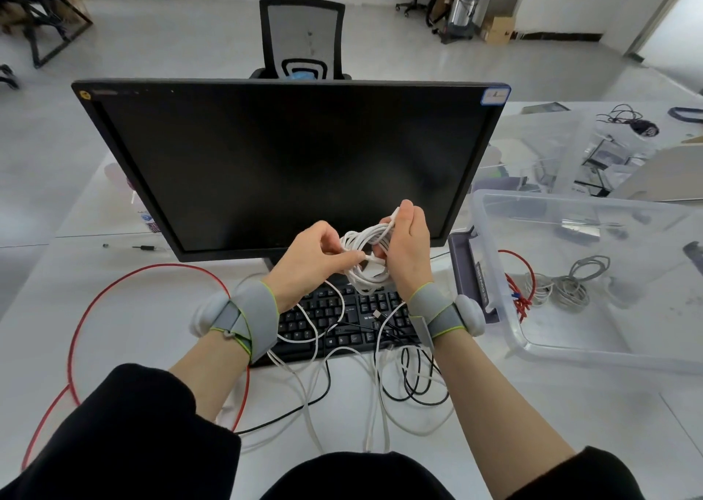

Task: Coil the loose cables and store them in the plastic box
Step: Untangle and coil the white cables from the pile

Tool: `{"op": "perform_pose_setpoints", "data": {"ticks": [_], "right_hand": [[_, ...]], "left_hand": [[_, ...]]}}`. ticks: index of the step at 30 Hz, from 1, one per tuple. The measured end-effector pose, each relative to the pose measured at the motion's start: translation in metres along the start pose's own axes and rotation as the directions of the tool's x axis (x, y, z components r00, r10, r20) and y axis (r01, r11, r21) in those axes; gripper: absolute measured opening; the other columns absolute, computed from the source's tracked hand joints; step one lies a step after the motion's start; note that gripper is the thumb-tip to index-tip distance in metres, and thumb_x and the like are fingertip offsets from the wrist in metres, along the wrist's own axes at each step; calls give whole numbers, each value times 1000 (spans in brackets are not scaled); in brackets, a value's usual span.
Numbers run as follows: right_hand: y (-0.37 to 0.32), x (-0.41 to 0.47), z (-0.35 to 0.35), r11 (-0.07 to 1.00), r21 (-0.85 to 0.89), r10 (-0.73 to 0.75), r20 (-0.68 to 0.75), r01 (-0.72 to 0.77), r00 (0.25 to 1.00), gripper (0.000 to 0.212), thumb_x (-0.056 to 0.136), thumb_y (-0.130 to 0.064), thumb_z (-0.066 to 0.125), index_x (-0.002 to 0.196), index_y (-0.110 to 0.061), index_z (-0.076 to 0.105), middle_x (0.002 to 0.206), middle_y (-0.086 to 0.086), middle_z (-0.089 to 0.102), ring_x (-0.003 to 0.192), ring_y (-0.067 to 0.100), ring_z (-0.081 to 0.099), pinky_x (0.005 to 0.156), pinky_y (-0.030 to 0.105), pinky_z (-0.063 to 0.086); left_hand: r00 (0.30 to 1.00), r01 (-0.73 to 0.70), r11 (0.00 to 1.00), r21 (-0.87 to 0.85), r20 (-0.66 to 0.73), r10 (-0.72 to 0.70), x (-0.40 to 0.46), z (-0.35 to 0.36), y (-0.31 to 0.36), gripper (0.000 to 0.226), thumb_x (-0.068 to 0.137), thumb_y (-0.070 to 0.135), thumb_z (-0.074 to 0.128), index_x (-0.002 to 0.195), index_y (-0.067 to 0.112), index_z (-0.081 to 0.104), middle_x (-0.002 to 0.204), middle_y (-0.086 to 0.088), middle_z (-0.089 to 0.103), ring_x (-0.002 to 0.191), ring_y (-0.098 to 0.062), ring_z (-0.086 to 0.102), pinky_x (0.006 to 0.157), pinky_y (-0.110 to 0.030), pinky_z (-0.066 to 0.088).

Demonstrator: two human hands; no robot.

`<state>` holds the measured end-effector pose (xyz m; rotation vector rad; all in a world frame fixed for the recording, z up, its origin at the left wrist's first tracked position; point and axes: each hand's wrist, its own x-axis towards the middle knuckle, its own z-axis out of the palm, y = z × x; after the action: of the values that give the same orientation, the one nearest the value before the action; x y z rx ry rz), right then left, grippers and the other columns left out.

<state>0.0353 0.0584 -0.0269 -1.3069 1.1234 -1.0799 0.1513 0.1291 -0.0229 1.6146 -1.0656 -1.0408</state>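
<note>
A white cable coil hangs in the air above the keyboard, in front of the monitor. My right hand grips the coil's right side, with the cable end sticking up past its fingers. My left hand pinches a white plug end at the coil's middle. The clear plastic box stands open at the right, holding a coiled red cable and a coiled grey cable. Loose white cables, a black cable and a long red cable lie on the white table.
A black monitor stands right behind my hands, and a black keyboard lies beneath them. More clear boxes and a small black cable sit at the far right. An office chair is behind the desk.
</note>
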Motion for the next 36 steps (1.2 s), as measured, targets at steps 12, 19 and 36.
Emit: {"op": "perform_pose_setpoints", "data": {"ticks": [12, 19, 36], "right_hand": [[7, -7, 5, 987, -128, -94, 1, 93, 996, 30, 103, -31, 27, 78, -23, 40, 74, 0, 50, 69, 20, 51, 66, 39, 48], [9, -11, 3, 978, -153, -136, 61, 144, 989, 31, 103, -25, 27, 75, -20, 37, 68, -2, 44, 59, 4, 47, 59, 21, 44], [4, -2, 15, 997, -2, 77, -132, -78, 988, 37, 101, -40, 27, 72, -20, 39, 66, -1, 44, 64, 21, 46, 63, 36, 40]], "left_hand": [[975, 154, 985, -73, 175, -139, -1, 6, 8, 21, 82, 1, 68, 102, -1, 61, 94, -17, 65, 88, -27, 64, 89, -38, 53], [985, 156, 986, 63, 70, -160, 6, 6, 6, 17, 79, -3, 64, 80, 9, 52, 75, -9, 54, 74, -23, 55, 74, -34, 47], [903, 42, 984, 172, 416, -111, 4, -18, 11, 25, 98, 33, 41, 103, 22, 63, 99, 12, 63, 96, 3, 54, 87, -16, 38]]}}
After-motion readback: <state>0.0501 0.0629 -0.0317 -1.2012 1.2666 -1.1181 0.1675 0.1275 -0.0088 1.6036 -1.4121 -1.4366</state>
